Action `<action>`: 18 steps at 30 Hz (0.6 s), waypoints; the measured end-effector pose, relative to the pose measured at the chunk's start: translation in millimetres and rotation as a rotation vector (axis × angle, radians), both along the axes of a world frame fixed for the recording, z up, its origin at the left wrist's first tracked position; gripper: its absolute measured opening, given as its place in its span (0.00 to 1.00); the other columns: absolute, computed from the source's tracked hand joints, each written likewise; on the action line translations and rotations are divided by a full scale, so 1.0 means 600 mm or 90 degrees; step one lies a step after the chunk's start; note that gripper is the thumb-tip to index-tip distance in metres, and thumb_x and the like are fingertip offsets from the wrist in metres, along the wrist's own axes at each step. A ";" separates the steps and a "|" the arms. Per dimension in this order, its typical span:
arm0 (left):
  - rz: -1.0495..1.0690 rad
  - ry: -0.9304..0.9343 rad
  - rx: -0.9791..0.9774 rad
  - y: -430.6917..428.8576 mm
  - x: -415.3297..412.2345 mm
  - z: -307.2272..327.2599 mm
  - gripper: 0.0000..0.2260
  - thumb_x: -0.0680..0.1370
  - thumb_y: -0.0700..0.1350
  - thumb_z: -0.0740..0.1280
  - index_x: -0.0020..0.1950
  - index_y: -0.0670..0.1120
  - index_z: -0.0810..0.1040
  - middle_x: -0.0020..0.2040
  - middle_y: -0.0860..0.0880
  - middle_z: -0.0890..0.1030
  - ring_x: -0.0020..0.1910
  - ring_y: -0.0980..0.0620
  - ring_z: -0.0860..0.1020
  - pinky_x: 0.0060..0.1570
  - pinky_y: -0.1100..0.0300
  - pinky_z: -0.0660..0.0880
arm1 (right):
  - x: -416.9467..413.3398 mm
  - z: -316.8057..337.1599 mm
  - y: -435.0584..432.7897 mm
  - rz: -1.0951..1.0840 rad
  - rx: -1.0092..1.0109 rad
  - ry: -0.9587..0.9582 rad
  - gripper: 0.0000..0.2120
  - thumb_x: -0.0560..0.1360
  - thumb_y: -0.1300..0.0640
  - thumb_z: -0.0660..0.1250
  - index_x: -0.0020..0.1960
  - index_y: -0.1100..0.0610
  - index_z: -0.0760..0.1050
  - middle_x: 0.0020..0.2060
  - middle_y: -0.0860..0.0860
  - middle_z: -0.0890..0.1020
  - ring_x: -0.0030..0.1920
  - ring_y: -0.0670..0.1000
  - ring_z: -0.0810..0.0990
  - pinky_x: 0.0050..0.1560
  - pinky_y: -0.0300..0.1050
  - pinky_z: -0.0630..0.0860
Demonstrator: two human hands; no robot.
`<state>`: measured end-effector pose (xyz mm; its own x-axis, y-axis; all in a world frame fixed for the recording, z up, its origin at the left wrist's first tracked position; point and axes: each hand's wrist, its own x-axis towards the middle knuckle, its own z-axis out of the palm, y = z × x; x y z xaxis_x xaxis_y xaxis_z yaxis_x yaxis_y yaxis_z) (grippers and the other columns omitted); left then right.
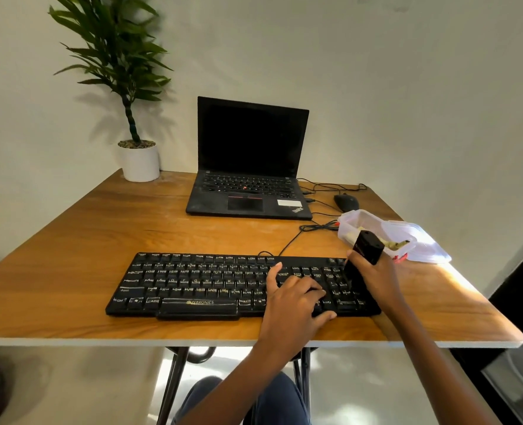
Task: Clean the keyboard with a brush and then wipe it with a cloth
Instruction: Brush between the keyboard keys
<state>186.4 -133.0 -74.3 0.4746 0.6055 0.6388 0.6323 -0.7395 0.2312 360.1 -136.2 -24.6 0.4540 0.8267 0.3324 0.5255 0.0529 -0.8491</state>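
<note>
Keyboard (211, 283) lies flat near the front edge of the wooden table (70, 240), its cable running back toward the laptop (248, 167). From the head view, the left hand (293, 299) rests on the keys right of centre, fingers spread and fairly straight, holding nothing; I judge it is there to steady the board against the strokes. The right hand (376, 277) has its fingers wrapped round a black brush (367, 245), handle tilted up and away, the lower end down on the number pad; so brushing looks under way at the right end, wiping not yet begun. A clear plastic box (350, 223) stands just beyond, its lid (422, 243) beside it; whether it holds the cloth I cannot tell.
</note>
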 end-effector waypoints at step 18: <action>0.011 0.006 -0.008 0.000 0.001 0.003 0.19 0.72 0.65 0.58 0.47 0.57 0.82 0.45 0.62 0.80 0.46 0.63 0.77 0.68 0.47 0.53 | -0.009 0.008 0.015 -0.043 0.010 0.019 0.07 0.75 0.54 0.65 0.40 0.47 0.70 0.37 0.51 0.79 0.44 0.55 0.79 0.50 0.53 0.75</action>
